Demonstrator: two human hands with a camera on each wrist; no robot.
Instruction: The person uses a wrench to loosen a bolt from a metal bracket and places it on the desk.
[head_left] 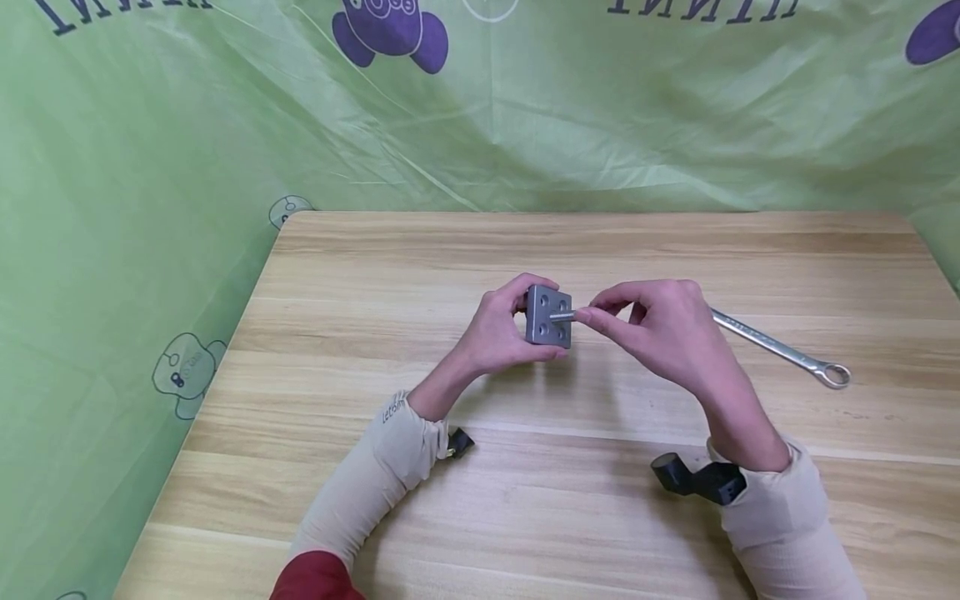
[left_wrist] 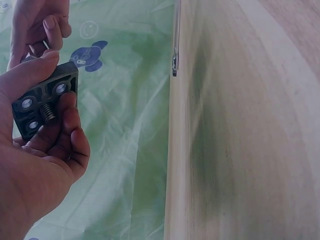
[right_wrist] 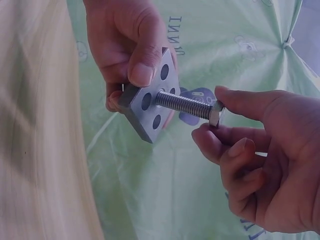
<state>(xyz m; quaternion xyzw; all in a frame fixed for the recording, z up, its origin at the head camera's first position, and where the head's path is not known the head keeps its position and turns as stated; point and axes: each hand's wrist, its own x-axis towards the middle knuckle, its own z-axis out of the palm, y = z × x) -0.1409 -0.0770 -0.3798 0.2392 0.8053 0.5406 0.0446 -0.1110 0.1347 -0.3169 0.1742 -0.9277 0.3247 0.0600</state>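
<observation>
My left hand (head_left: 495, 329) grips a square grey metal plate (head_left: 537, 321) by its edges, raised above the table. Several round holes surround a central one in the plate. Through that middle hole runs a threaded hex bolt (right_wrist: 185, 105); its tip (left_wrist: 48, 114) sticks out on the plate's far side in the left wrist view. My right hand (head_left: 663, 329) pinches the hex head (right_wrist: 216, 114) between thumb and index finger, the other fingers curled below. Much of the thread still shows between the head and the plate in the right wrist view.
A combination wrench (head_left: 780, 344) lies on the wooden table (head_left: 375, 275) behind and right of my right hand, its far end hidden by that hand. Green printed cloth (head_left: 600, 125) hangs behind and to the left. A black wrist camera (head_left: 697, 479) sits on the right sleeve.
</observation>
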